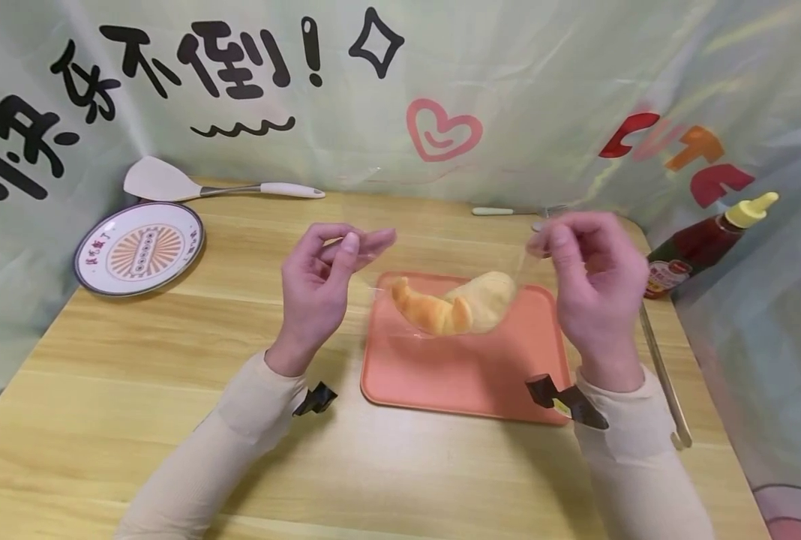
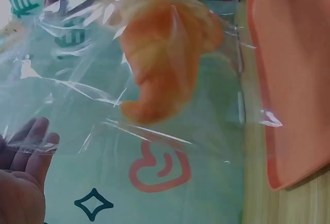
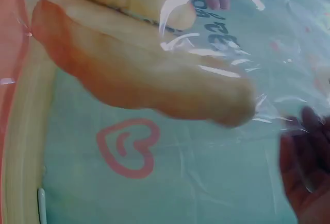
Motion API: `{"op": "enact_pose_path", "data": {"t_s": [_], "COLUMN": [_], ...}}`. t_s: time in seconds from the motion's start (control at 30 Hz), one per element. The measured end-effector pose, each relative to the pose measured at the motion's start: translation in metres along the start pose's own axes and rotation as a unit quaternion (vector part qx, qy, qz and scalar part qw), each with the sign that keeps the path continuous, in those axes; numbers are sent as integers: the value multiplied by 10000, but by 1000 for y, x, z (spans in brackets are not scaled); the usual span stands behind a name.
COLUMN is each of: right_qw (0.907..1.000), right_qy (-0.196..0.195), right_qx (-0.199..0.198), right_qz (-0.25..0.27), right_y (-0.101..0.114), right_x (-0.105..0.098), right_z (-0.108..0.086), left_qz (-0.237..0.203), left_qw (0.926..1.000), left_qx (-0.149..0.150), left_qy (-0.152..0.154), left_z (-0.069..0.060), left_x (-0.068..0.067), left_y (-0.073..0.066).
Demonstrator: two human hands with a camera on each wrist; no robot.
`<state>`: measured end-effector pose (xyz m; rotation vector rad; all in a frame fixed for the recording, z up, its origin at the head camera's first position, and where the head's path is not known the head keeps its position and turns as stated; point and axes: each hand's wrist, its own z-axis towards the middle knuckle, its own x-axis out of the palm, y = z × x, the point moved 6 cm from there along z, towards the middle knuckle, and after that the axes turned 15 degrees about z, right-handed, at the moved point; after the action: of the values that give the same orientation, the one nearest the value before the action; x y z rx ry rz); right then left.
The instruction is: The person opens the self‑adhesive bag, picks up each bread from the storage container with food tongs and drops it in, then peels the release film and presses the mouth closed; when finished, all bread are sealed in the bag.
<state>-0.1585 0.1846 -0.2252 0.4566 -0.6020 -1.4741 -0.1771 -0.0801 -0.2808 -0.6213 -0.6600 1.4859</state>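
A clear plastic bag hangs between my two hands, over a pink tray. Inside it lie a golden croissant and a longer, paler bread roll, side by side. My left hand holds the bag's left upper edge, thumb against the extended fingers. At the right upper edge my right hand pinches the film between thumb and curled fingers. The right wrist view shows the pale roll's browned side through the film. The transparent bag makes the exact grip points hard to see.
A white-and-blue plate and a white spatula lie at the back left. A pale-handled utensil lies at the back. On the right are a red sauce bottle and a long metal-looking utensil. Printed curtains enclose the table.
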Motion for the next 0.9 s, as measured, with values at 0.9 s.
{"op": "enact_pose_path", "data": {"t_s": [0.9], "right_qw": [9961], "right_qy": [-416], "right_qx": [325], "right_qz": [702], "right_y": [-3], "right_x": [-20], "right_z": [-2], "left_qz": [514], "left_qw": [9985], "left_qx": [17], "left_qy": [196], "left_z": [2], "left_x": [1], "left_y": [2]}}
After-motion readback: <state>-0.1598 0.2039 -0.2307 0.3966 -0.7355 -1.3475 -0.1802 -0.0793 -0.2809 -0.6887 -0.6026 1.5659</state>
